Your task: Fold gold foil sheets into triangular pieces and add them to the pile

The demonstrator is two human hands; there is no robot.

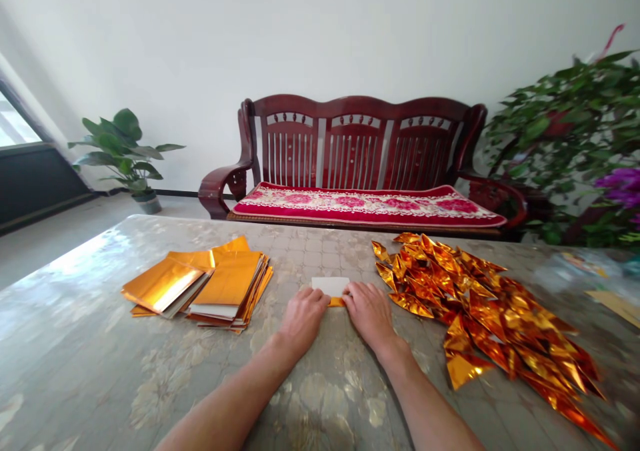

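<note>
At the left of the desk (320,398), in from its far left corner, lies a loose stack of gold foil sheets (223,281), fanned and overlapping, with pale undersides showing at some edges. Right of it, nearer the middle of the desk, the left hand (305,310) presses its fingertips on one end of a partly folded sheet (331,284) — pale face up, a gold strip along the edge nearest the person. The right hand (369,308) pinches or presses the other end; whether its thumb is under the paper, I cannot tell. The sheet lies on the desk between both hands, well in from the near edge. Just beyond the right hand, a heap of folded gold foil pieces (475,298) spreads from near the far edge toward the near right corner — crumpled-looking, pointed, shiny. Clear plastic (575,268) lies by the right edge.
</note>
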